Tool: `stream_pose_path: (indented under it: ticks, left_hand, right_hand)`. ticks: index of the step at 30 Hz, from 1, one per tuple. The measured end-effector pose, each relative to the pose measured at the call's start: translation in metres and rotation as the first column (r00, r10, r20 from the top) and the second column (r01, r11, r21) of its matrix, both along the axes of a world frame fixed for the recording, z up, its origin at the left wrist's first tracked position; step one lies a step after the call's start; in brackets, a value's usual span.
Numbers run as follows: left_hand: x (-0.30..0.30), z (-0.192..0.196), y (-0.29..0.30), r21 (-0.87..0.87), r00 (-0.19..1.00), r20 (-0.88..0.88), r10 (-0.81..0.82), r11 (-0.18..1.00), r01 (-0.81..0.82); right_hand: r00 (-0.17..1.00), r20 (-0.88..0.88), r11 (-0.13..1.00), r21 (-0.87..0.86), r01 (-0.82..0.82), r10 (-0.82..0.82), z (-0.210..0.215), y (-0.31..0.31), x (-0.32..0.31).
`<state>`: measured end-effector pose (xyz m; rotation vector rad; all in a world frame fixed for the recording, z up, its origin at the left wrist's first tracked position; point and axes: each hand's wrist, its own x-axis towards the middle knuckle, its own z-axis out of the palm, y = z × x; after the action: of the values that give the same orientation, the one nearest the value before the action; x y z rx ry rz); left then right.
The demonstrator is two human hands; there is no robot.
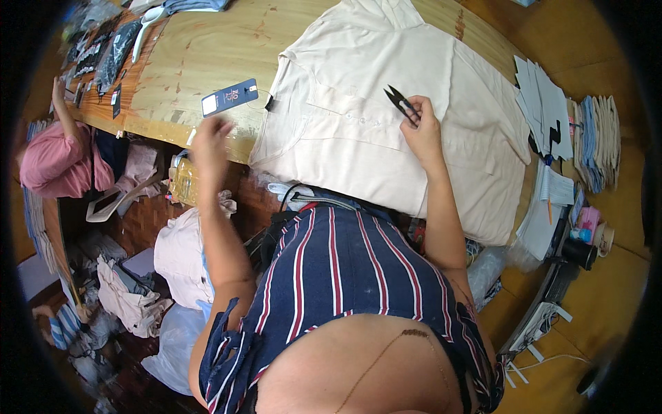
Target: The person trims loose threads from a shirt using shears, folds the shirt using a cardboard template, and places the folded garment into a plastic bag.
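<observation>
A cream buttoned shirt (476,138) lies spread on the table in front of me. Over its middle, near the row of buttons, my right hand (424,138) grips small black thread snips (396,98), blades pointing away to the upper left. A dark blue hang tag (231,99) with a white patch rests on the table left of the shirt, its thin string looping toward a small black piece at the shirt's edge. Just below the tag, apart from the shirt, is my left hand (210,141); motion smears its fingers, so their hold does not show.
The wooden table (186,58) carries bagged items and a white tool at far left. Beside it sits a person in pink (58,165). Papers (541,103) and folded clothes (607,138) stand at right. Cloth piles (183,255) and a plastic bag (176,345) lie lower left.
</observation>
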<state>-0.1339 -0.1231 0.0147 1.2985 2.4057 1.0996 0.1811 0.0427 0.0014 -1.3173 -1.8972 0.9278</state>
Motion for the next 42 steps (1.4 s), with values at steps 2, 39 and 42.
stream_pose_path:
  ticks: [2,39,42]
  left_hand:
    - [-0.016,0.028,-0.049,-0.550,0.859,-0.511,0.015,0.762,-0.341]
    - [0.114,-0.017,0.090,-0.157,0.891,0.283,-0.354,0.900,0.407]
    - [0.105,-0.019,0.083,-0.081,0.692,0.686,-0.226,0.921,0.382]
  right_hand:
    - [0.997,0.070,1.000,0.000,0.020,-0.020,0.009,0.005,-0.004]
    - [0.863,0.382,0.890,0.178,-0.420,0.331,0.012,-0.059,0.003]
    - [0.881,0.346,0.915,0.122,-0.384,0.323,0.013,-0.062,0.004]
